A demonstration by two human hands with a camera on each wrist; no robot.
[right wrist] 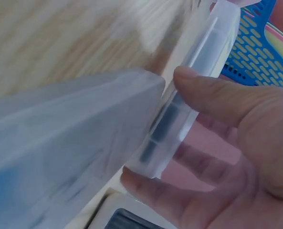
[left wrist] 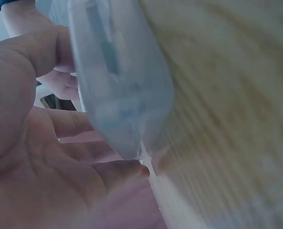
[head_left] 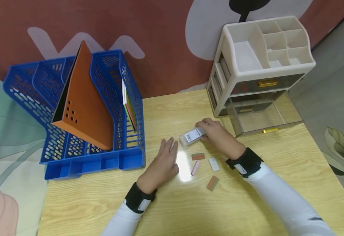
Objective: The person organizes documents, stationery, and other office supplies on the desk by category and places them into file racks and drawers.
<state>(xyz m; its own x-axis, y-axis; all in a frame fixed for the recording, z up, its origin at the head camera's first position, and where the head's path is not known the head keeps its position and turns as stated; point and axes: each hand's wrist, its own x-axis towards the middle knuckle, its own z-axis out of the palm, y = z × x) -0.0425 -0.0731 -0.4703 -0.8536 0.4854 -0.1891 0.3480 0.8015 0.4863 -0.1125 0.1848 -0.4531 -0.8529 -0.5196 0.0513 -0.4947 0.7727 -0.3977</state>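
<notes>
In the head view my right hand (head_left: 220, 139) holds a clear plastic case (head_left: 193, 135) with a barcode label, gripping its right end over the table. Thumb and fingers lie along the two sides of that case (right wrist: 210, 50) in the right wrist view. My left hand (head_left: 160, 168) rests on the table just short of the case's left end, fingers stretched out and holding nothing. Between the hands lie two red-and-green blocks (head_left: 198, 156), a pink stick-like piece (head_left: 195, 167) and a white block (head_left: 214, 164). Blurred translucent shapes fill part of both wrist views.
A blue file rack (head_left: 130, 160) stands at the left with an orange folder (head_left: 86, 98) and thin booklets (head_left: 129, 111) in it. At the back right is a white organizer (head_left: 234, 70); its lower clear drawer (head_left: 248, 127) is pulled out over the wooden table (head_left: 172, 213).
</notes>
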